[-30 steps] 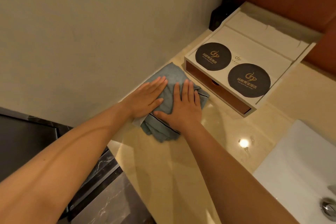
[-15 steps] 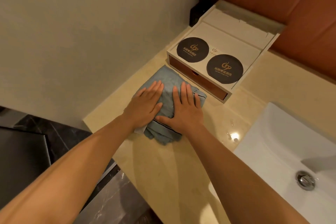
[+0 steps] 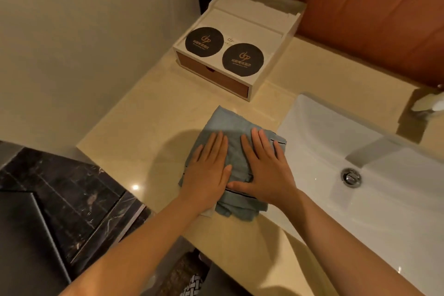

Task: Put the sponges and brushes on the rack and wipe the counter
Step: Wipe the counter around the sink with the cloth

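A folded blue-grey cloth point(image 3: 230, 127) lies on the beige stone counter point(image 3: 149, 113), just left of the sink. My left hand point(image 3: 209, 170) presses flat on the cloth's left half, fingers straight. My right hand point(image 3: 266, 168) presses flat on its right half, fingers spread, thumb pointing toward the left hand. Both hands cover the cloth's middle; its near edge bunches by my wrists. No sponge, brush or rack is in view.
A white box point(image 3: 240, 38) with a brown drawer and two black round coasters point(image 3: 204, 42) stands at the back against the wall. A white sink point(image 3: 360, 151) with a metal drain point(image 3: 351, 176) lies right. Dark marble floor point(image 3: 60, 190) drops off left of the counter edge.
Both hands have slid the cloth toward me and to the right, away from the white box and the wall, to a spot beside the sink. The hands stay flat on it.
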The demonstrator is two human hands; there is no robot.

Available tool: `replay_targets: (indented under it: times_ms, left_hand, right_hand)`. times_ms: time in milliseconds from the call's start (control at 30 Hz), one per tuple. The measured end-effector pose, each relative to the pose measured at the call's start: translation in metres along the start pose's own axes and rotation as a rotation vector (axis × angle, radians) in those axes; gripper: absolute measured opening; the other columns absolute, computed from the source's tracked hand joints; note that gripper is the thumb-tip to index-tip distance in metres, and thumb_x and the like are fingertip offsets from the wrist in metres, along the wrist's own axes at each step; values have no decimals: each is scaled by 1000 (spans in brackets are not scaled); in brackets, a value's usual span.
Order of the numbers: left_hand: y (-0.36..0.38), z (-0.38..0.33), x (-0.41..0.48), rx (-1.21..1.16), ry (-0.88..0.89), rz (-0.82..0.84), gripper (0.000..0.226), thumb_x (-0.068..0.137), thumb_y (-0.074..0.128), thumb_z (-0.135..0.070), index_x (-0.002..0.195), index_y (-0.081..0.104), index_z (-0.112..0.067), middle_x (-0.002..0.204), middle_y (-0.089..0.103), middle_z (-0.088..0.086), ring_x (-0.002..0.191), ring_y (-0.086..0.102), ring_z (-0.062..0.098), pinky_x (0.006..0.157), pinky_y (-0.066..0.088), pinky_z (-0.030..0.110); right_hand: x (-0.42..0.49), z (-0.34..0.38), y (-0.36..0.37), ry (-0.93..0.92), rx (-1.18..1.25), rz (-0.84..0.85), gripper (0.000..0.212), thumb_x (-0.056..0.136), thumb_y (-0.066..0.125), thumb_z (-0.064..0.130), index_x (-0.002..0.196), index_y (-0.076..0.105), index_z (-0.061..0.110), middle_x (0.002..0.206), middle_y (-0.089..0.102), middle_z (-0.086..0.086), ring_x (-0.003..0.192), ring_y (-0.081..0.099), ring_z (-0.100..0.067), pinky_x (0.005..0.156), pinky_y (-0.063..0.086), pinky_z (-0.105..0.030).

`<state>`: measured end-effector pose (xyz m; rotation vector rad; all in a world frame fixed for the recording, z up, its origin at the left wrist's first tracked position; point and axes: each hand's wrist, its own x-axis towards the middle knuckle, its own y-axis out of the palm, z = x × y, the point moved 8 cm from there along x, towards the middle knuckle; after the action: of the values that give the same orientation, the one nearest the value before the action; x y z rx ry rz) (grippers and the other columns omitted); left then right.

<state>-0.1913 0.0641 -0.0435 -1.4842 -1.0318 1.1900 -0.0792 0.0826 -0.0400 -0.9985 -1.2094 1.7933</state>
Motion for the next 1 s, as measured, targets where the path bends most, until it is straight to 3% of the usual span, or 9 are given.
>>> replay_targets:
  times_ms: [133, 233, 367, 467, 600, 667, 800, 900, 1000]
  left_hand:
    - [11, -18, -22, -71, -50, 37, 61, 93, 24, -39, 144, 27, -6, 148, 38, 10, 137, 36, 21, 107, 32, 40]
    - [9, -24, -24, -102, -24, 77, 66, 90, 5, -49, 146, -9, -17, 156, -7, 1, 144, -6, 13, 119, 10, 38]
    - [-11, -20, -19, -196, -60, 138, 72, 89, 9, -59, 148, -13, -24, 154, -17, -12, 142, -18, 5, 117, -10, 36]
    - [-28, -28, -10, -202, 51, 51, 76, 78, -4, -62, 144, -18, -27, 146, -24, -15, 139, -20, 2, 113, -14, 31]
    - [-6, -48, 17, -58, 216, 98, 73, 76, -5, -63, 135, -30, -28, 146, -32, -6, 138, -27, 11, 116, -11, 36]
    - [6, -56, 26, -2, 222, 76, 81, 80, 6, -64, 143, -22, -23, 152, -22, 1, 142, -19, 16, 117, -5, 38]
    - [5, -62, 35, 57, 193, -80, 79, 84, 30, -55, 146, 17, -8, 151, 31, 12, 140, 28, 25, 114, 23, 41]
    - [0, -73, 48, 73, 199, -131, 77, 83, 39, -49, 144, 20, -6, 149, 36, 13, 137, 37, 26, 107, 26, 40]
    - [-1, -87, 66, 85, 226, -119, 85, 82, 55, -44, 145, 11, -7, 153, 28, 14, 141, 28, 28, 110, 21, 39]
  right_hand:
    - [-35, -8, 9, -15, 27, 42, 103, 73, 14, 85, 148, 15, 14, 156, 10, -10, 145, 5, -25, 112, 8, -44]
    - [-51, -18, 14, 0, 245, 93, 94, 76, 25, 76, 144, -16, 27, 156, -16, 1, 145, -12, -17, 119, -1, -37]
    - [-61, -45, -7, 307, 883, -46, 72, 92, 51, 36, 148, 8, 23, 149, 7, 20, 141, 4, -1, 115, 9, -23]
    - [-57, -64, 1, 529, 1094, -57, 67, 95, 48, 30, 149, 9, 22, 156, 14, 6, 143, 18, -15, 116, 20, -32]
    - [-42, -69, 11, 630, 1278, -37, 66, 95, 49, 30, 148, 11, 25, 151, 30, -4, 132, 38, -22, 98, 37, -29]
    - [-41, -72, 14, 663, 1299, -67, 63, 94, 50, 28, 147, 16, 27, 142, 42, -7, 123, 45, -20, 92, 40, -27]
    - [-44, -87, 17, 731, 1367, -189, 52, 93, 50, 20, 140, 31, 32, 129, 52, -9, 117, 52, -23, 98, 47, -44]
    - [-45, -98, 17, 756, 1408, -229, 50, 92, 51, 16, 137, 36, 33, 125, 56, -14, 113, 55, -25, 95, 50, -45]
    - [-41, -106, 13, 747, 1400, -227, 52, 90, 50, 8, 136, 38, 30, 105, 63, -11, 95, 62, -18, 80, 53, -28]
